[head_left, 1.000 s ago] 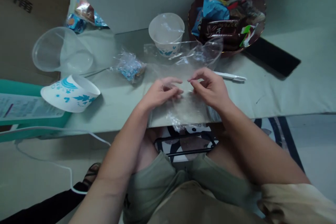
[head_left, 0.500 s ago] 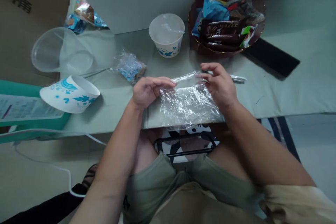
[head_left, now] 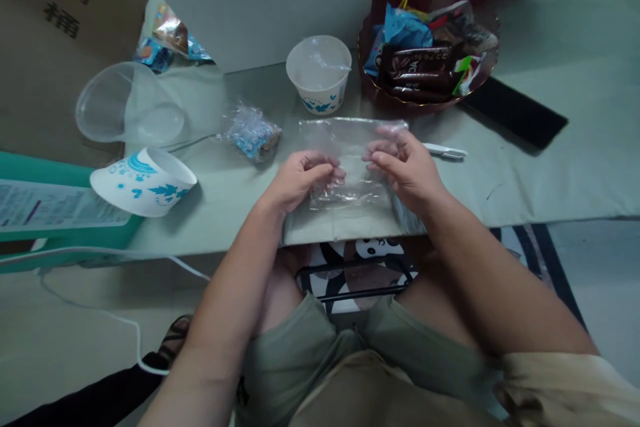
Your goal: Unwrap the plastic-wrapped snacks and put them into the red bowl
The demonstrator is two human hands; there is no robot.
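Note:
A clear plastic bag (head_left: 350,140) lies flat on the pale green table (head_left: 525,160) right in front of me. My left hand (head_left: 300,180) pinches its left part with curled fingers. My right hand (head_left: 405,170) grips its right part, fingers lying on the film. The two hands sit close together over the bag near the table's front edge. A white paper cup with blue print (head_left: 319,73) stands upright just beyond the bag, with clear film over its mouth.
A dark bowl of wrapped snacks (head_left: 430,60) stands at the back right, a black flat object (head_left: 515,120) and a white pen (head_left: 445,151) beside it. Left lie a crumpled wrapper (head_left: 250,132), a tipped paper cup (head_left: 145,181), a clear lid (head_left: 127,107) and a teal box (head_left: 45,210).
The bag stood bunched between my hands half a second ago. Now it lies spread flat toward the cup, and my hands have come closer together on it.

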